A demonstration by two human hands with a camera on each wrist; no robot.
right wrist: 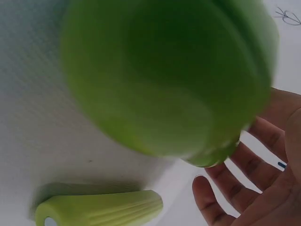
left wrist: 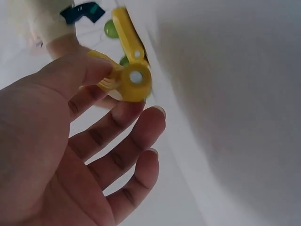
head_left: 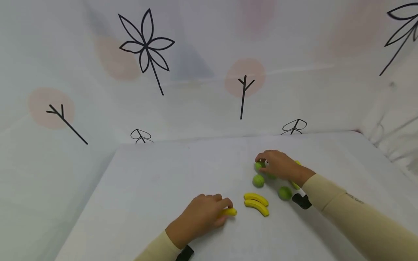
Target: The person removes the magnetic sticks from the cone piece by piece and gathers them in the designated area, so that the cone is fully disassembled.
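My left hand (head_left: 204,214) pinches a yellow toy banana (head_left: 231,212) between thumb and fingertips, low over the white table. In the left wrist view the banana's (left wrist: 134,84) pale round end shows, blurred. Right of that hand, two more toy bananas (head_left: 256,203) lie side by side. Farther back, my right hand (head_left: 281,166) has its thumb and fingers around a small green ball (head_left: 259,166). Another green ball (head_left: 271,176) is partly hidden under this hand, and a third (head_left: 258,181) lies just in front. One green ball (right wrist: 169,80) fills much of the right wrist view.
Near the right wrist sits a green ball (head_left: 285,193). Beside it is a yellow-green ridged piece (head_left: 295,185), partly hidden by the arm. The white table surface (head_left: 156,181) meets a patterned cloth wall (head_left: 196,108) at the back.
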